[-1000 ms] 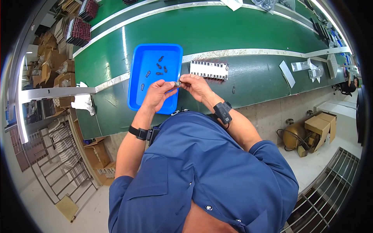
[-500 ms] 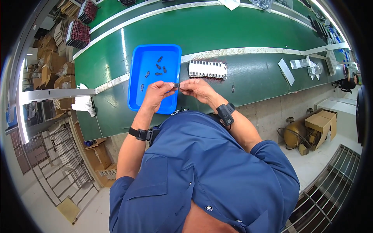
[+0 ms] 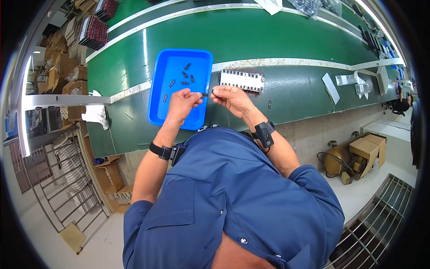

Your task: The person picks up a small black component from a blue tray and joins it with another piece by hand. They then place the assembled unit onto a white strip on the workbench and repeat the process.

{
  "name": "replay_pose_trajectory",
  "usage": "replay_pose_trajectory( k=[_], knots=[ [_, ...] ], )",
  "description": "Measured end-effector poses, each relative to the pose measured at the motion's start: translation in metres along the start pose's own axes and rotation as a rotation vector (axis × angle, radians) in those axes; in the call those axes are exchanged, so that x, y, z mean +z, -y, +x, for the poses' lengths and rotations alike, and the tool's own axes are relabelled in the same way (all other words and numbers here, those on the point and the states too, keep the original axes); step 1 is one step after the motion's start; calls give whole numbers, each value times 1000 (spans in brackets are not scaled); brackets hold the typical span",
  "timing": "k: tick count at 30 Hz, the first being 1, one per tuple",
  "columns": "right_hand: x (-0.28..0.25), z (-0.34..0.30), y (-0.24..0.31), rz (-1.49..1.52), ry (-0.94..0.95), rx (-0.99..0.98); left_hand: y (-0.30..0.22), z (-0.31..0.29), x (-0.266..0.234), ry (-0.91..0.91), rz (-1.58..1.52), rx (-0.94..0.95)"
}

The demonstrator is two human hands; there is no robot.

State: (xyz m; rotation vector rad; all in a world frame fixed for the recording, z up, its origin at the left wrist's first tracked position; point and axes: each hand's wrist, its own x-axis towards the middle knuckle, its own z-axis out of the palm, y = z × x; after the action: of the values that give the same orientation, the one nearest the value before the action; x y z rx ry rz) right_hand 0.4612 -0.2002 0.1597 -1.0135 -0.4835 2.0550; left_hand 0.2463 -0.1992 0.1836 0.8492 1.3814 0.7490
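Note:
Over the right rim of a blue plastic tray (image 3: 154, 85), my left hand (image 3: 181, 106) pinches a small black part (image 3: 204, 95) between thumb and fingertips. Its kind is too small to make out. My right hand (image 3: 234, 99) is closed just to the right, thumb against finger, with a small dark piece (image 3: 212, 91) at its tips. A narrow gap separates the two hands' fingertips. Several small black parts (image 3: 185, 83) of similar look lie loose in the tray.
A white slotted rack (image 3: 243, 80) with dark notches lies right of the tray on the green bench (image 3: 295, 89). A single small black part (image 3: 269, 104) lies nearer the bench edge. Farther right are a white sheet (image 3: 330, 88) and clear plastic packaging (image 3: 354, 80).
My fingertips, together on one black part before, have drawn slightly apart. The left keeps the black part; a small dark piece now shows at my right fingertips.

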Motion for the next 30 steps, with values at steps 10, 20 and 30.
replay_pose_trajectory(
  k=[10,20,30],
  knots=[
    [10,-2,-6,-361,-69,-115,1,0,3,32,60,3],
    [17,-7,-8,-582,-89,-198,2,-6,3,91,66,17],
    [21,-10,-12,-623,-64,-225,2,-7,2,147,-7,-30]
  ],
)
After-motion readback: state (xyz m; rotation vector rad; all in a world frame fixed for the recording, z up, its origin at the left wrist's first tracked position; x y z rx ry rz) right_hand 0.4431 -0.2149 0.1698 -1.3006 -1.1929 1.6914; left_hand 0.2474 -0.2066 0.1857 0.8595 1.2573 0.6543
